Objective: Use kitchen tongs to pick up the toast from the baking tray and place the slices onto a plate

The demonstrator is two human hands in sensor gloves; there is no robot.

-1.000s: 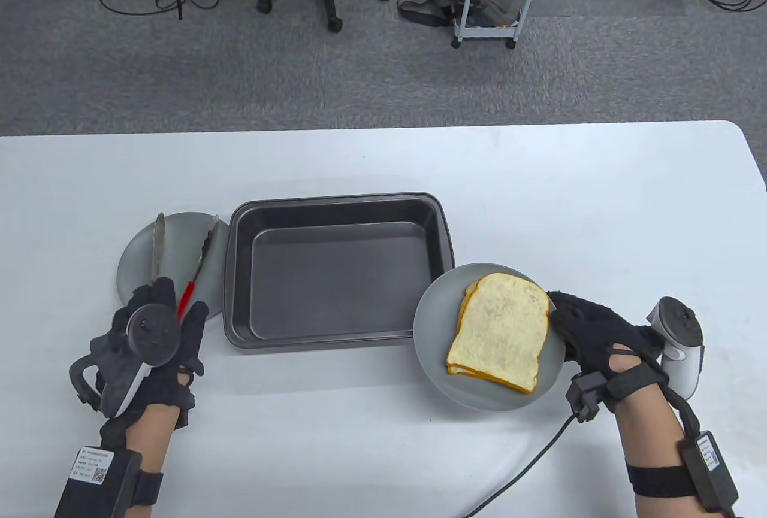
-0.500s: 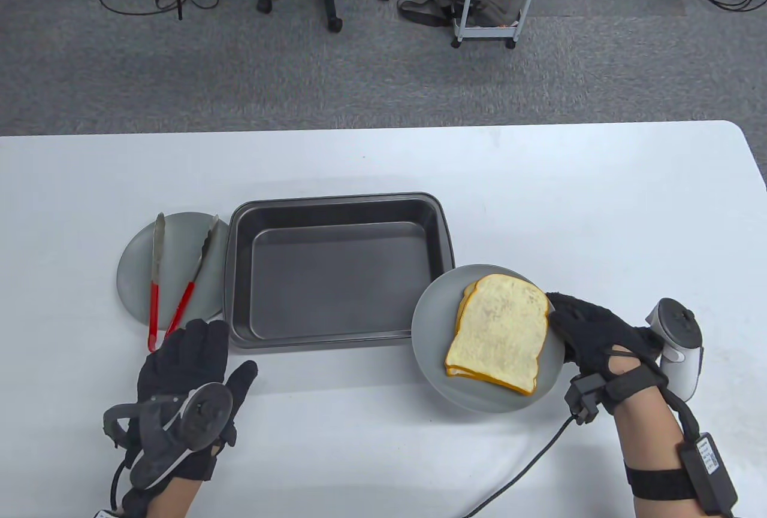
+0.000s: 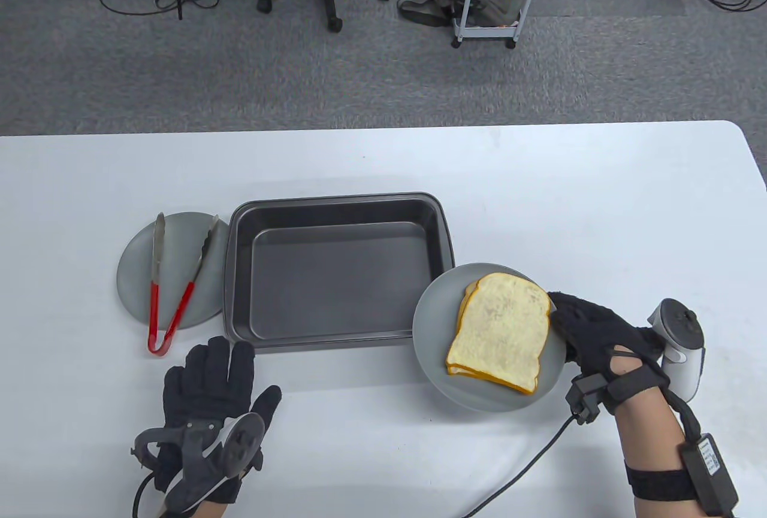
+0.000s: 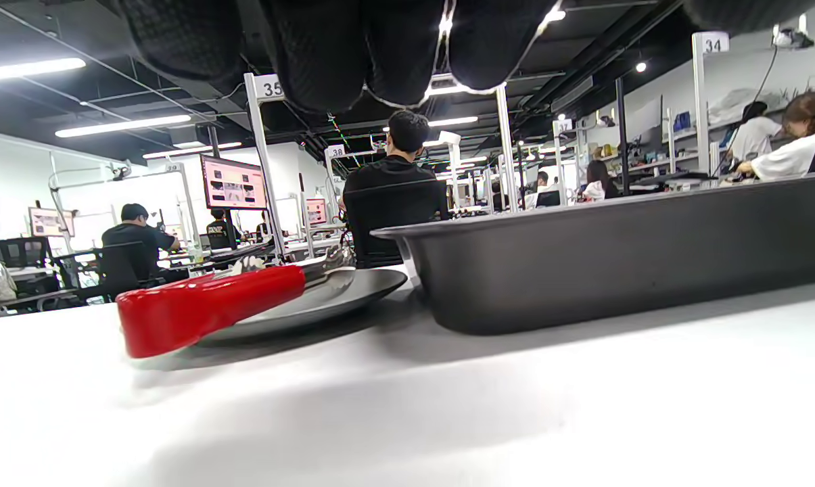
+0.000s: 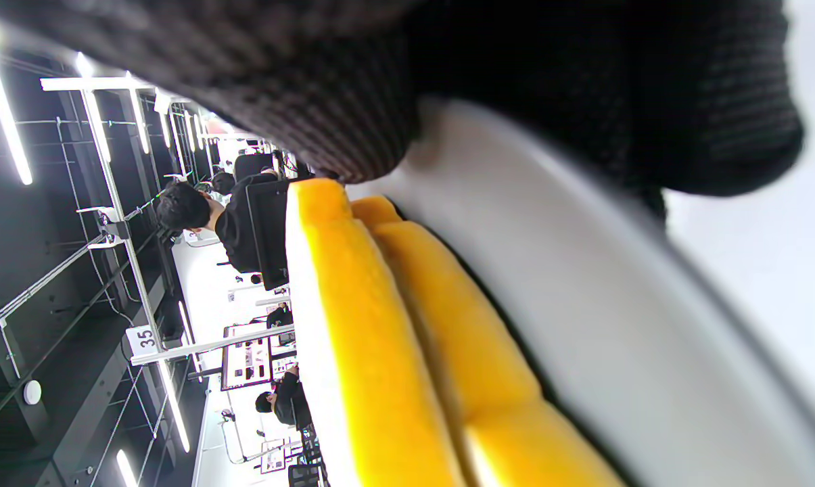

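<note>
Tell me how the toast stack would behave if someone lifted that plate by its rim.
The toast is probably light and fairly stiff, with flat faces. Two slices lie loosely stacked, so the top one may slide if the plate tilts. The right hand grips only one rim, so tilting seems likely.

lower toast slice [image 3: 467, 296] mostly hidden

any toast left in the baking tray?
No: in the table view the baking tray shows only bare dark metal, and the toast slices are stacked on the plate to its right.
</note>
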